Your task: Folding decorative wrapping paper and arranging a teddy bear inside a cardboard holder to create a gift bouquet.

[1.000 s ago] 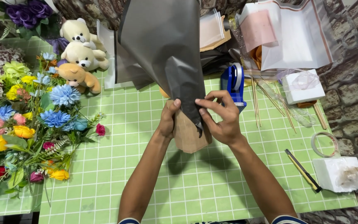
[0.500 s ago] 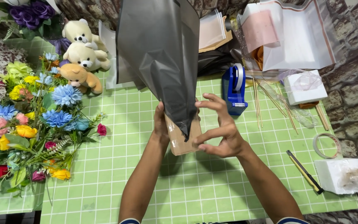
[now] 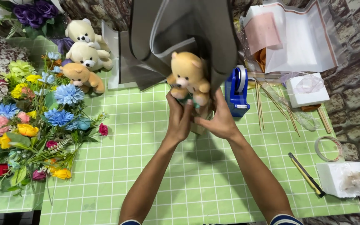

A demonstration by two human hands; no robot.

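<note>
A small tan teddy bear (image 3: 188,77) sits inside a cone of grey wrapping paper (image 3: 180,33) that stands up over the green grid mat (image 3: 146,175). Both hands clasp the narrow bottom of the cone, just under the bear. My left hand (image 3: 179,118) grips the left side of the base. My right hand (image 3: 218,118) grips the right side. The bear faces me and the paper rises behind and around it.
Artificial flowers (image 3: 34,121) lie heaped at the left, with three more teddy bears (image 3: 84,54) behind them. A blue tape dispenser (image 3: 236,91), wooden sticks (image 3: 260,104), white foam blocks (image 3: 342,179), a tape roll (image 3: 329,148) and a utility knife (image 3: 306,174) lie at the right.
The wrapped cone has been turned round: before only grey paper faced me, now the tan bear shows in front. Both hands shifted upward and stayed on the base.
</note>
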